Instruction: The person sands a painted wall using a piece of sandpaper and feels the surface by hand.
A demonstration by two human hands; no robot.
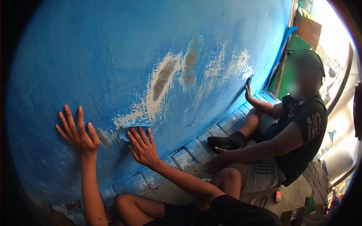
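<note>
My left hand lies flat on the blue wall, fingers spread, with nothing in it. Just right of it is a small bare grey patch. To the right, my right hand presses a curled pale-blue sheet, which looks like sandpaper, against the wall. Its fingers cover part of the sheet. Above that sheet, scraped white paint surrounds a long grey patch of bare wall. A second grey patch shows higher up.
A co-worker in a black shirt sits at the right, one hand holding a dark pad to the wall. Paving blocks line the wall's foot. A small red box and a green board are at the right.
</note>
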